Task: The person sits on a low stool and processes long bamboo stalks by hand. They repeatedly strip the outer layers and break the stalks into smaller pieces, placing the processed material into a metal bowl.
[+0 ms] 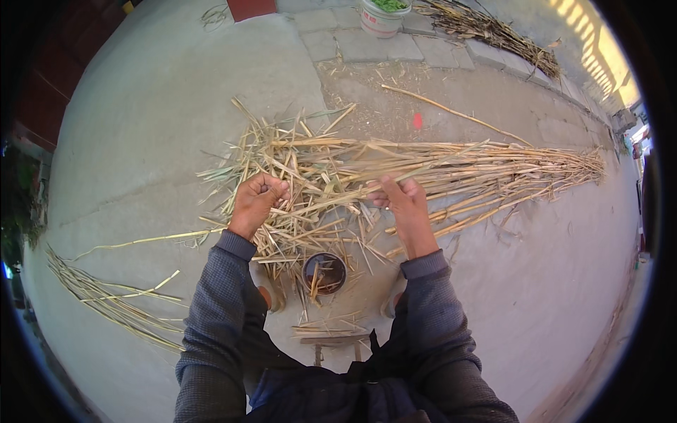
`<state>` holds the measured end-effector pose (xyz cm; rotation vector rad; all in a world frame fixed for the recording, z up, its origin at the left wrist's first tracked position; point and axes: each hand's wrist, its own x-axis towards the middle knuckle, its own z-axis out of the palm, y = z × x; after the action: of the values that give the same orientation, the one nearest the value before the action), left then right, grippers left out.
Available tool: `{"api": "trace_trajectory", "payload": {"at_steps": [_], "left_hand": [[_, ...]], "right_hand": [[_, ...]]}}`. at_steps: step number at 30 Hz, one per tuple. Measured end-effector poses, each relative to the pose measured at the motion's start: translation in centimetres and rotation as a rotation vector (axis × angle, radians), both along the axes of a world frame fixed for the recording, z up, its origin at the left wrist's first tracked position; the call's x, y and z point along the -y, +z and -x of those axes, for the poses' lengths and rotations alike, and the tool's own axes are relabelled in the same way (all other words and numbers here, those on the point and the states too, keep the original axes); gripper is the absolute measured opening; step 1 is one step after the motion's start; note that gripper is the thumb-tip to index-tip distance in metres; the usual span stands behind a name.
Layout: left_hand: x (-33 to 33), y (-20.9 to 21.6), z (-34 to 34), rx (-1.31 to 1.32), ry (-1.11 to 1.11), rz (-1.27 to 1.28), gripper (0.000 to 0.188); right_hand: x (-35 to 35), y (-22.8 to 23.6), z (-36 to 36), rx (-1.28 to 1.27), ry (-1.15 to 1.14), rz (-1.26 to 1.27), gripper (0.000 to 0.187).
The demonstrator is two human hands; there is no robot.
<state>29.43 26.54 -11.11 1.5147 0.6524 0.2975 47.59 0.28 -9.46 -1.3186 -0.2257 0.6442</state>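
Head view, looking down. My left hand [257, 201] is closed in a fist around the leafy, ragged end of a bundle of dry reed stalks [451, 169]. My right hand [403, 201] has its fingers curled narrowly, pinching a few stalks of the same bundle just beside my left fist. The bundle lies crosswise in front of me, running from between my hands far out to the right of my right fingers, probably so that its length rests on the concrete ground [141, 127] while I work one end. The stalks are pale yellow, thin and straight, with frayed husk strips splaying above and below my left knuckles. Below my hands, between my forearms, stands a small dark round pot [324, 273]. Well to the left of my left fist lies a separate sheaf of stalks [106, 299].
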Motion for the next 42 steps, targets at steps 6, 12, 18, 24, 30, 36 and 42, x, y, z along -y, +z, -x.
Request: {"api": "trace_trajectory", "payload": {"at_steps": [6, 12, 18, 24, 30, 36, 42], "left_hand": [[1.5, -0.5, 0.7, -0.046, -0.402, -0.351, 0.023], [2.1, -1.1, 0.5, -0.056, -0.259, -0.019, 0.015], [1.5, -0.8, 0.3, 0.029, -0.120, 0.008, 0.014], [4.8, -0.2, -0.1, 0.009, -0.242, -0.456, 0.016], [4.9, -0.3, 0.2, 0.054, -0.098, -0.219, 0.013], [2.5, -0.7, -0.1, 0.210, 0.053, -0.261, 0.015], [0.5, 1.3, 0.6, -0.090, -0.043, -1.262, 0.026]], "right_hand": [[-0.4, -0.3, 0.2, -0.052, -0.052, 0.043, 0.028], [-0.4, -0.3, 0.0, -0.027, -0.034, 0.004, 0.030], [-0.3, -0.3, 0.1, -0.007, -0.031, -0.005, 0.027], [-0.4, -0.5, 0.2, -0.069, -0.051, -0.014, 0.030], [-0.5, -0.9, 0.3, -0.080, -0.021, -0.031, 0.031], [-0.2, -2.4, -0.4, -0.156, -0.129, 0.061, 0.034], [-0.6, -2.6, 0.3, -0.173, -0.057, 0.021, 0.030]]}}
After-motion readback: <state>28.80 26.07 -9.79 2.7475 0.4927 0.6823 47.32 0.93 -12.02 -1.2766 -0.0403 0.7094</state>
